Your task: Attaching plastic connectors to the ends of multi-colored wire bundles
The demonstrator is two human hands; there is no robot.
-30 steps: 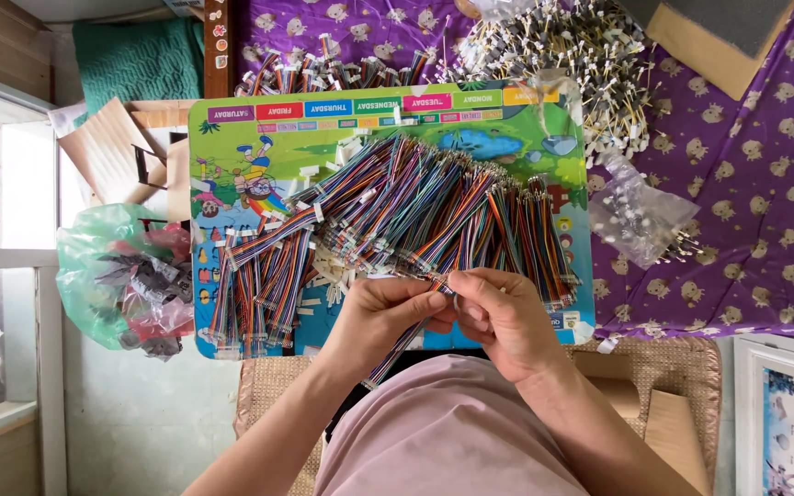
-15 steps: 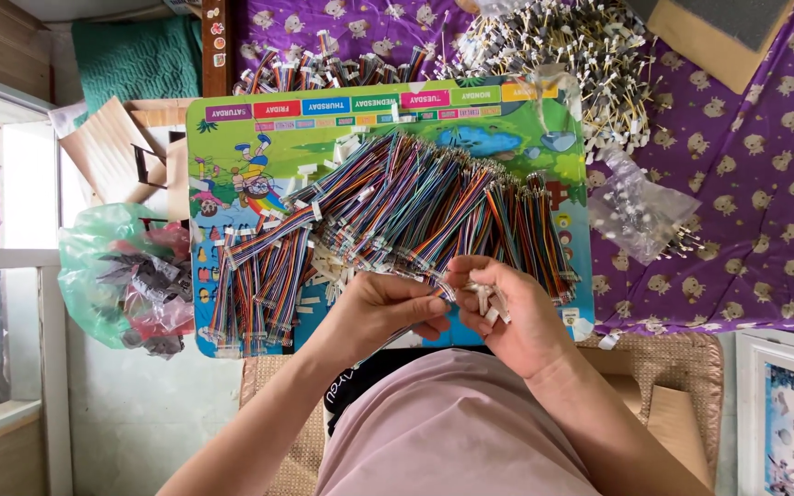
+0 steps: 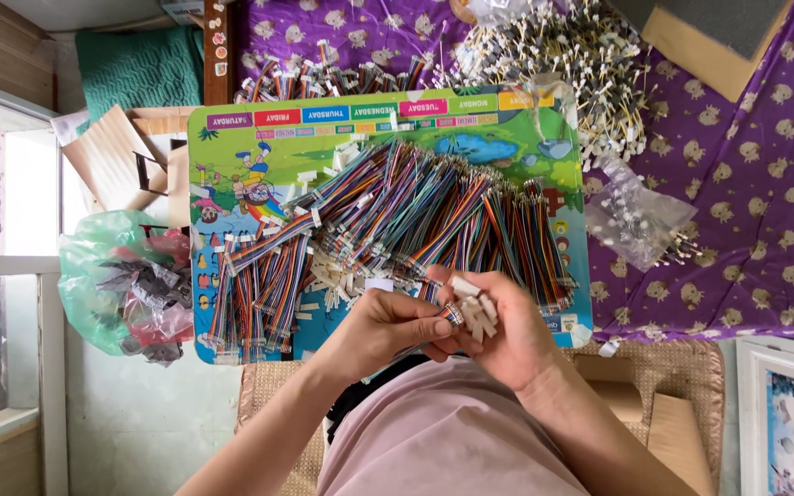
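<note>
My left hand [image 3: 386,329] and my right hand [image 3: 500,323] meet at the near edge of a colourful picture board [image 3: 232,147]. Between the fingers of both hands runs a multicoloured ribbon cable [image 3: 450,314]. My right hand also grips a small bunch of white connector pieces [image 3: 476,310]. Just beyond the hands, a big heap of multicoloured ribbon cables [image 3: 425,207] covers the board. A smaller bundle of cables [image 3: 259,285] lies to the left, with loose white connectors [image 3: 334,276] scattered beside it.
A green plastic bag with scraps [image 3: 126,280] hangs left of the board. A heap of white-tipped wires [image 3: 562,55] and a clear bag of them [image 3: 640,220] lie on the purple patterned cloth [image 3: 765,184] at right. Cardboard pieces [image 3: 117,161] sit far left.
Both hands have stayed at the board's near edge. My right hand has turned palm-up and now shows the bunch of white connectors, while my left hand's fingers press against the cable end.
</note>
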